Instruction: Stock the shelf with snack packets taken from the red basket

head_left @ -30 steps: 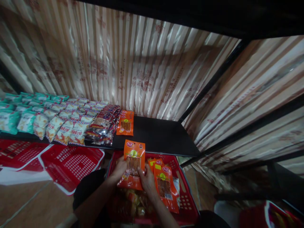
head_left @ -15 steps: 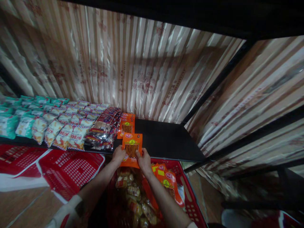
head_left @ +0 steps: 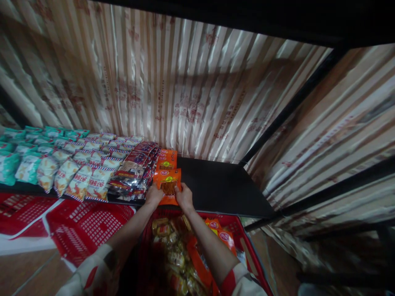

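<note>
An orange snack packet (head_left: 168,187) with a clear window showing brown sticks lies at the front of the black shelf (head_left: 222,185). My left hand (head_left: 154,195) grips its left edge, and my right hand (head_left: 184,195) pinches the right edge. Behind it, partly covered, more orange packaging of the same kind (head_left: 168,155) rests against the back. Just left of the packet are stacked dark red and silver packets (head_left: 132,172). Below my hands, a red basket (head_left: 243,242) holds gold-wrapped snacks (head_left: 175,255) and further orange packets (head_left: 226,239).
White puffed snack bags (head_left: 100,181) and teal bags (head_left: 27,166) fill the shelf's left side. Another red basket (head_left: 89,224) stands on the floor at left. Black frame bars (head_left: 296,107) and a striped, crinkled sheet (head_left: 191,94) enclose the shelf.
Both hands have carried the orange packet forward and slightly left, onto the shelf in front of the other orange packaging. The view has shifted slightly.
</note>
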### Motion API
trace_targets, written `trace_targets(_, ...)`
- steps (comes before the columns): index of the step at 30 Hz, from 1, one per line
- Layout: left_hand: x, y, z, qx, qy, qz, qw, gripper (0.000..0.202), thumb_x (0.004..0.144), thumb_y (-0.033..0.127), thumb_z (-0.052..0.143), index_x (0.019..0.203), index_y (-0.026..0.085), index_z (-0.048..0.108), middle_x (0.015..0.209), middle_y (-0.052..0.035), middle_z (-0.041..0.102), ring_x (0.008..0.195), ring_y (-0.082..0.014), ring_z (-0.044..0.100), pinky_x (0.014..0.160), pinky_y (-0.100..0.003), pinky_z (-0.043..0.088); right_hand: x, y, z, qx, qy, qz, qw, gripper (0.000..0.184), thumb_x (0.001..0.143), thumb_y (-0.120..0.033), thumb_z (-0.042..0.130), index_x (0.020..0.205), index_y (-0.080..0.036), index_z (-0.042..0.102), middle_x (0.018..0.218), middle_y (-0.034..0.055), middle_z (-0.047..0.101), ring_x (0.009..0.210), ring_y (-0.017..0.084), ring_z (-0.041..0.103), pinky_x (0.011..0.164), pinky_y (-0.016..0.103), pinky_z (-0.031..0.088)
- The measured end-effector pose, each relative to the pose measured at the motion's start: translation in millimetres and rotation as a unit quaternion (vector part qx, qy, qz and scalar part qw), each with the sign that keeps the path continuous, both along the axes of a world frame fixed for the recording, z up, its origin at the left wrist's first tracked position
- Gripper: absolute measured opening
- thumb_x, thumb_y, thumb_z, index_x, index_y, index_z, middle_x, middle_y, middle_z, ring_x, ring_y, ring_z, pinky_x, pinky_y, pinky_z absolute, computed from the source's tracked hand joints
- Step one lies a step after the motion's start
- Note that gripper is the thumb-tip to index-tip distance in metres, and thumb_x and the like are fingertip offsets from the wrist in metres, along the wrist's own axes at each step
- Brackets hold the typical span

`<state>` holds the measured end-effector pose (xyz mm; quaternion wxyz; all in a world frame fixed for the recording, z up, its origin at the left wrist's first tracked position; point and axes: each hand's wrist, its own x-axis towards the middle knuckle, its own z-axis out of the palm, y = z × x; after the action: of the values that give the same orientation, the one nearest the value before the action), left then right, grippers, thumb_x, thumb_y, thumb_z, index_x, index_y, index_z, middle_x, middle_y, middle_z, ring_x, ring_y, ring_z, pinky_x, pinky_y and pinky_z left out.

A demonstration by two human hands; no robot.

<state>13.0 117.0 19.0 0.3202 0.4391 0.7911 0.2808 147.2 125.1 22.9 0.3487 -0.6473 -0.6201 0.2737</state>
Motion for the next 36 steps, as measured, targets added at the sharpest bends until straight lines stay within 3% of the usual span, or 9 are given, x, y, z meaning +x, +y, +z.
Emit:
trace_targets(8,-2,15,0.5,-0.012,0.05,-0.037,0.998,0.041,0.074,0.021,0.051,0.113,0.013,0.06,0.118,-0.0183,0.061,0.108,-0.0278,0.058,0.086,-0.031,0.043,-6,22,1.1,0.001,-0.003,0.007,1.0,0.017,0.081,-0.024,0.049,0.088,-0.018,0.064,0.086,0.0056,0.07,0.079,0.016,0.064,0.071,0.023,0.045)
trace_targets(21,3,17,30.7,-0.037,0.097,-0.051,0.993,0.039,0.075,0.025,0.045,0.107,0.014,0.063,0.115,-0.0207,0.061,0.106,-0.0359,0.058,0.08,-0.043,0.046,-10,47,8.5,-0.035,-0.012,-0.001,0.999,0.018,0.08,-0.024,0.053,0.087,-0.015,0.067,0.084,0.0079,0.069,0.076,0.018,0.062,0.07,0.025,0.044)
trace_targets(30,2,30,19.2,-0.018,0.064,-0.064,0.996,0.039,0.078,0.027,0.045,0.11,0.013,0.063,0.114,-0.0187,0.063,0.106,-0.0306,0.059,0.086,-0.037,0.044,-12,61,19.4,-0.035,-0.009,0.005,0.999,0.021,0.08,-0.024,0.052,0.091,-0.014,0.067,0.091,0.0086,0.07,0.081,0.018,0.063,0.071,0.023,0.044)
trace_targets(36,1,34,10.0,0.004,0.012,-0.04,0.999,0.032,0.078,0.029,0.047,0.102,0.02,0.066,0.105,-0.0093,0.069,0.099,-0.0232,0.063,0.08,-0.029,0.046,-15,67,36.8,-0.062,-0.047,0.012,0.997,0.021,0.081,-0.024,0.052,0.091,-0.015,0.068,0.09,0.0075,0.07,0.08,0.015,0.064,0.069,0.02,0.044)
